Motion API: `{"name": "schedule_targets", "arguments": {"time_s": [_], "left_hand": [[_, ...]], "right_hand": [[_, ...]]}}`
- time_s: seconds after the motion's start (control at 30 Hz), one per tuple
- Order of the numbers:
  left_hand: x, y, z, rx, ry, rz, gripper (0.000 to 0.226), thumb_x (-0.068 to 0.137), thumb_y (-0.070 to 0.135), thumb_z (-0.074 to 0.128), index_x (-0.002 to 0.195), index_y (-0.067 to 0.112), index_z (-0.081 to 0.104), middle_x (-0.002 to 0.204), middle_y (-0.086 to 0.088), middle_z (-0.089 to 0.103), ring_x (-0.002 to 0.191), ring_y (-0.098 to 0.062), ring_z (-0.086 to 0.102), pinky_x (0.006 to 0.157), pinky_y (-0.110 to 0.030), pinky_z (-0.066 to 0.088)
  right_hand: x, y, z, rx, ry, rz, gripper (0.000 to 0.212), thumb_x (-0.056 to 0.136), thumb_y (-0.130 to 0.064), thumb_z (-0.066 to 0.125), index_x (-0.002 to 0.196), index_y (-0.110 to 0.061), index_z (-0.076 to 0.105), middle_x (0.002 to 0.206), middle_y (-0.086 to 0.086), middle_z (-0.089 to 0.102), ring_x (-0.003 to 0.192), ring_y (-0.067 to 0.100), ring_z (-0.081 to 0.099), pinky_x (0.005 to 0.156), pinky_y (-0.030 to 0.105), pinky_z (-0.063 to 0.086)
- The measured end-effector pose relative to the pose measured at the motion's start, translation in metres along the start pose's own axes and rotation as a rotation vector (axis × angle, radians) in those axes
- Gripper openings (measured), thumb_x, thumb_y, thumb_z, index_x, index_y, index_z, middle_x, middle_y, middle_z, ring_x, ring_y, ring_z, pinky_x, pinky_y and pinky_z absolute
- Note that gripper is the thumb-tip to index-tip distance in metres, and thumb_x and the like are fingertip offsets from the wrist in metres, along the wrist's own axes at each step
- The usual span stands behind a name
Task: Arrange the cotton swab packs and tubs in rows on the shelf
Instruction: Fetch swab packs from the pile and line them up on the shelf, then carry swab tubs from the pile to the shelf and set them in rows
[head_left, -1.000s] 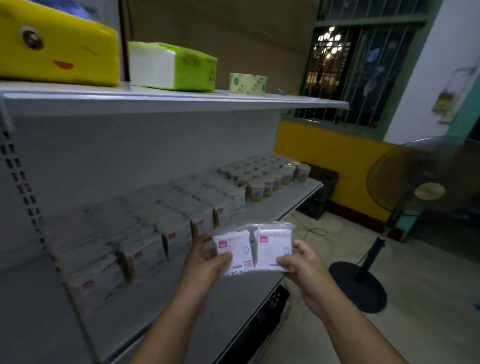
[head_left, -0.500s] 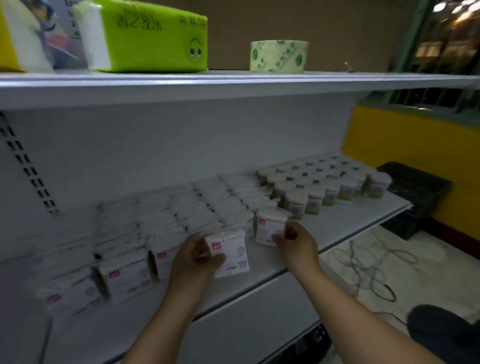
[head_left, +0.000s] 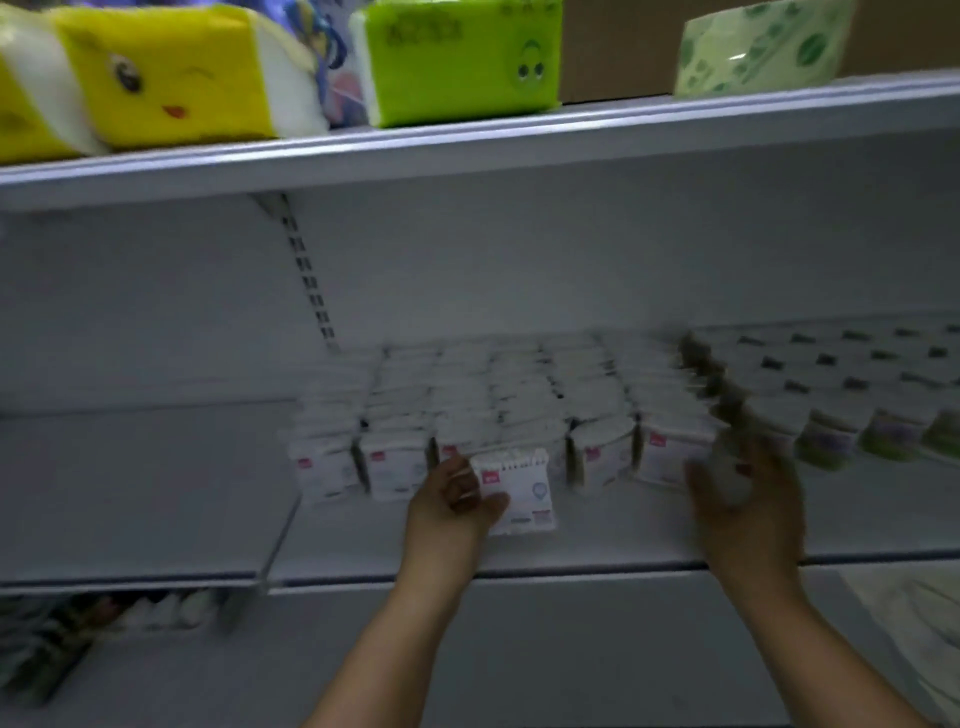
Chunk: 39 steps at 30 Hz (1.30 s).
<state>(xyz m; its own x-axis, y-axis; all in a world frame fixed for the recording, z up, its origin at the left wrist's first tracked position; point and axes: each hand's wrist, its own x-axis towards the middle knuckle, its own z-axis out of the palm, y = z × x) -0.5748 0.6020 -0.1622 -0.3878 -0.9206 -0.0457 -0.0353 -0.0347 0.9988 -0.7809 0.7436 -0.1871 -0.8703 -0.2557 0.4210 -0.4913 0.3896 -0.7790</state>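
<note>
Cotton swab packs (head_left: 498, 405) already stand in several rows running back from your hands to the rear wall. The tubs (head_left: 831, 441) fill their own rows beyond your right hand (head_left: 748, 509), so most of the arranging looks done. What seems left is the single pack (head_left: 519, 493) in your left hand (head_left: 452, 504), which sits in front of the front row and is not yet lined up with it, plus any stock out of view. The shelf (head_left: 597, 535) lies bare off to the outer side of your left hand, so there is room if more rows are needed.

Your left hand grips that pack by its left edge, thumb across the front face and fingers curled behind. Whether its bottom edge rests on the board or hangs just above it, you cannot tell. Your right hand is smeared by motion at the front of the row nearest the tubs. Something pale crosses its fingers, but you cannot tell whether it holds a pack, merely touches one, or is free.
</note>
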Motion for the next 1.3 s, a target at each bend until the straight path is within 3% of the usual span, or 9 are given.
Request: {"name": "schedule_targets", "arguments": {"time_s": [0.1,0.2,0.33,0.43,0.63,0.83,0.97,1.13,1.3], "left_hand": [[0.003,-0.003,-0.034,0.023,0.098,0.041,0.039,0.075,-0.004,0.073,0.11,0.007,0.058,0.097,-0.004,0.065,0.083,-0.005,0.06,0.061,-0.004,0.046],[0.01,-0.004,-0.072,0.064,0.193,0.114,0.035,0.076,-0.002,0.073,0.097,0.021,0.057,0.088,0.009,0.061,0.081,0.003,0.057,0.06,-0.004,0.044],[0.028,-0.007,-0.13,0.179,0.27,0.178,0.032,0.077,-0.001,0.07,0.087,0.027,0.058,0.087,0.005,0.063,0.082,-0.009,0.061,0.071,-0.017,0.047],[0.045,-0.013,-0.162,0.276,0.278,0.208,0.04,0.076,0.002,0.07,0.083,0.038,0.054,0.081,0.016,0.06,0.076,-0.001,0.058,0.061,-0.001,0.039],[0.076,-0.022,-0.182,0.4,0.058,0.205,0.026,0.075,0.014,0.071,0.083,0.031,0.053,0.075,0.013,0.06,0.065,0.005,0.056,0.054,-0.003,0.038],[0.077,-0.024,-0.21,0.311,-0.085,0.137,0.06,0.069,0.032,0.082,0.114,0.032,0.042,0.102,0.015,0.051,0.095,-0.005,0.052,0.077,-0.016,0.04],[0.073,-0.025,-0.282,0.31,0.024,0.221,0.048,0.084,0.04,0.065,0.125,0.034,0.041,0.118,0.012,0.051,0.111,-0.006,0.049,0.085,-0.013,0.036],[0.088,-0.008,-0.435,0.936,0.036,0.189,0.063,0.095,0.047,0.044,0.147,0.02,0.022,0.154,0.0,0.025,0.141,-0.014,0.021,0.112,-0.025,0.019],[0.094,0.02,-0.579,1.379,0.08,0.009,0.064,0.097,0.05,0.036,0.148,0.014,0.022,0.156,-0.005,0.021,0.145,-0.024,0.01,0.116,-0.042,0.017]], "right_hand": [[-0.019,-0.043,0.004,0.106,0.066,-0.129,0.044,0.081,-0.04,0.057,0.107,-0.005,0.061,0.104,0.015,0.059,0.096,0.034,0.054,0.079,0.036,0.042],[-0.046,-0.106,0.038,0.133,-0.245,-0.405,0.019,0.083,-0.022,0.068,0.098,-0.01,0.066,0.094,0.0,0.059,0.091,0.026,0.058,0.077,0.026,0.038],[-0.085,-0.168,0.095,-0.027,-0.442,-0.707,0.026,0.079,-0.016,0.072,0.105,-0.012,0.068,0.11,0.007,0.065,0.101,0.029,0.059,0.085,0.03,0.033],[-0.103,-0.196,0.134,-0.121,-0.502,-0.905,0.038,0.082,-0.024,0.066,0.118,-0.015,0.064,0.123,0.003,0.06,0.116,0.026,0.053,0.092,0.035,0.028],[-0.105,-0.228,0.171,-0.4,-0.613,-0.919,0.034,0.086,-0.033,0.059,0.118,-0.022,0.058,0.12,-0.003,0.054,0.114,0.019,0.042,0.09,0.031,0.02],[-0.12,-0.255,0.164,-0.279,-0.427,-0.852,0.032,0.081,-0.032,0.067,0.108,-0.014,0.064,0.112,0.003,0.06,0.108,0.025,0.052,0.086,0.027,0.02],[-0.166,-0.322,0.199,-0.13,-0.522,-0.982,0.028,0.082,-0.026,0.06,0.104,-0.01,0.066,0.108,0.006,0.063,0.103,0.028,0.057,0.087,0.027,0.029],[-0.241,-0.407,0.287,-0.165,-0.983,-0.981,0.053,0.095,-0.04,0.046,0.144,-0.024,0.033,0.157,-0.002,0.015,0.142,0.014,0.013,0.113,0.026,0.013],[-0.283,-0.448,0.359,-0.363,-1.186,-1.116,0.066,0.097,-0.046,0.041,0.151,-0.027,0.009,0.159,-0.001,-0.009,0.146,0.017,-0.004,0.117,0.032,0.006]]}}
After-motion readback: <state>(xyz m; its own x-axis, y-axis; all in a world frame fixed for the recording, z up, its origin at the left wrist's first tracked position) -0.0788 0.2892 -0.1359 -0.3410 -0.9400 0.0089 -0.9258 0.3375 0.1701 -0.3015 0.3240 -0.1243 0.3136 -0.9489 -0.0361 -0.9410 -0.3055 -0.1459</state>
